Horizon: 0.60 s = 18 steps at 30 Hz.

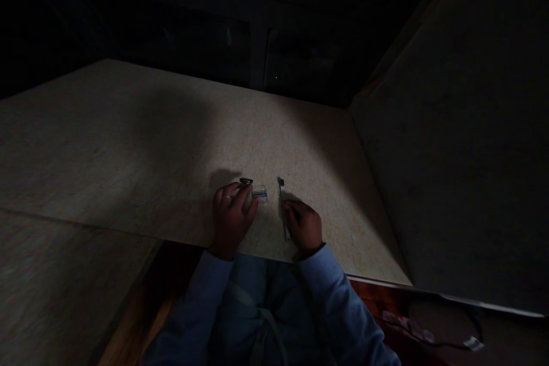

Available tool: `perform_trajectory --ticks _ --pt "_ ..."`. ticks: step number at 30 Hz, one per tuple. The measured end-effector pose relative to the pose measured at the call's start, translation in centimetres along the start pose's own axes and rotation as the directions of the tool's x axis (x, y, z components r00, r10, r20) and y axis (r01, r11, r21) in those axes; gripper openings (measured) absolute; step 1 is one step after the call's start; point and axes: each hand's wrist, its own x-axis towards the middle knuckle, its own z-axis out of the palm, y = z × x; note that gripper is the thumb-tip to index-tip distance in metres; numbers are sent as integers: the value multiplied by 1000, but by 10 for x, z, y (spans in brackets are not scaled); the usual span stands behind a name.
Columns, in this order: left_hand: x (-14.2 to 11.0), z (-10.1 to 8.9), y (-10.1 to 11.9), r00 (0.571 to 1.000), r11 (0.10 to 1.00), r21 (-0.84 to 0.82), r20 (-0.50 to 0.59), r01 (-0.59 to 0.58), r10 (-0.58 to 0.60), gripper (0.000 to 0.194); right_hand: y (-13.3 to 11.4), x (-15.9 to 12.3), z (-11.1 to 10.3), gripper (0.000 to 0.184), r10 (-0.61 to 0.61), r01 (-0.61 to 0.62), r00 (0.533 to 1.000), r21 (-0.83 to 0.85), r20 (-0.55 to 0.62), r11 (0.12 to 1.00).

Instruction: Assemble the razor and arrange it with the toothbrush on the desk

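Observation:
My left hand is closed at the edge of a small clear plastic case, with the thumb against its near side. A blue strip shows in the case. At the tips of the same hand's fingers is a small dark, shiny piece; whether it is gripped or only touched is unclear. My right hand pinches a slim pale handle with a dark tip pointing away from me. Handle and case are apart, with a short gap of tabletop between them.
The pale, marbled tabletop ends close to my body. A tall dark panel rises along its right side. Dark framed panes stand behind it. At lower right, below the table, lies a cable with a white tag.

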Motion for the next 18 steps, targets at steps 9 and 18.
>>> perform_trajectory --ticks 9,18 --pt "21 7 -2 893 978 -41 400 -205 204 39 5 -1 1 34 -23 24 1000 65 -7 998" --pt "21 4 -15 889 964 -64 375 -257 262 53 10 -1 4 32 -56 63 997 149 -51 987"
